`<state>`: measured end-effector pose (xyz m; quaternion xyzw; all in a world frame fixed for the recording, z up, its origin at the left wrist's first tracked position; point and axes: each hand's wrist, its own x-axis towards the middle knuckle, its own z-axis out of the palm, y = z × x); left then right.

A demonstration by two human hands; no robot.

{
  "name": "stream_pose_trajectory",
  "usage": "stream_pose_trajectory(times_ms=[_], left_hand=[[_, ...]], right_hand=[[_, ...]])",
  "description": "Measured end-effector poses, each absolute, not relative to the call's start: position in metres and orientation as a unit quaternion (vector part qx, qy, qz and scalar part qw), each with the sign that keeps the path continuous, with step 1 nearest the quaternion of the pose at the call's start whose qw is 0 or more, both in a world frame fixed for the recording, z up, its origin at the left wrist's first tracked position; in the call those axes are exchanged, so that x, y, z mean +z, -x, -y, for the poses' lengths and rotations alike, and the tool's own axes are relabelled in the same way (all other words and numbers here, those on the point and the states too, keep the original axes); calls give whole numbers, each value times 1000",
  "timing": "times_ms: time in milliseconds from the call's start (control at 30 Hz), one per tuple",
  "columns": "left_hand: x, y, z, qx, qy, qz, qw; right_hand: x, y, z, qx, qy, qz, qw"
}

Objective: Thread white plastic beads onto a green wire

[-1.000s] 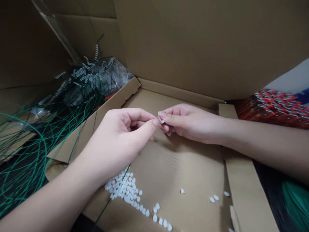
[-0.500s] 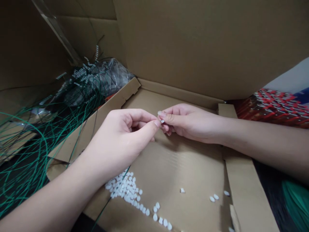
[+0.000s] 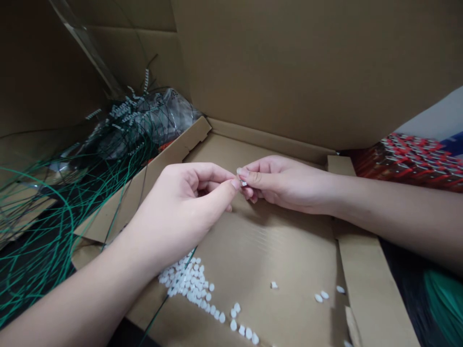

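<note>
My left hand point(image 3: 195, 202) and my right hand point(image 3: 273, 180) meet fingertip to fingertip above a shallow cardboard tray point(image 3: 292, 246). Between the pinched tips a tiny white piece point(image 3: 243, 183) shows, at the right thumb and fingers. A thin green wire point(image 3: 159, 308) emerges from under my left hand and runs down over the tray's near edge; its upper end is hidden in the left pinch. Below my left wrist, a pile of small white bead-like pieces point(image 3: 191, 282) lies on the tray floor. One single piece point(image 3: 274, 285) rests apart from it.
Left of the tray spreads a tangle of green wires point(image 3: 43, 217), some ending in rows of white pieces point(image 3: 125, 111) beside a clear plastic bag point(image 3: 173, 113). Red rods with pale tips point(image 3: 419, 159) are stacked at right. A tall cardboard wall point(image 3: 307, 72) rises behind.
Both hands keep the same pinch almost in place. The tiny white piece between the fingertips shows slightly more plainly; the view has shifted very slightly.
</note>
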<state>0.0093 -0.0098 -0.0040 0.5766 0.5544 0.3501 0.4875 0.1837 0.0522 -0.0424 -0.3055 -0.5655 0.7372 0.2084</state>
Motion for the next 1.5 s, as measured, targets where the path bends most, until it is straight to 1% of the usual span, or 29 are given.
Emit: stream_pose_trajectory(times_ms=[633,967,1500], left_hand=[[-2,-7,9,336,-558,-588,480],[-3,-9,10,345,-557,-594,467],[-5,-7,9,345,-566,-590,460]], right_hand=[[-36,-186,-54,787,306,490,218],[-35,-185,-54,783,330,479,218],[-36,-184,-53,795,323,462,224]])
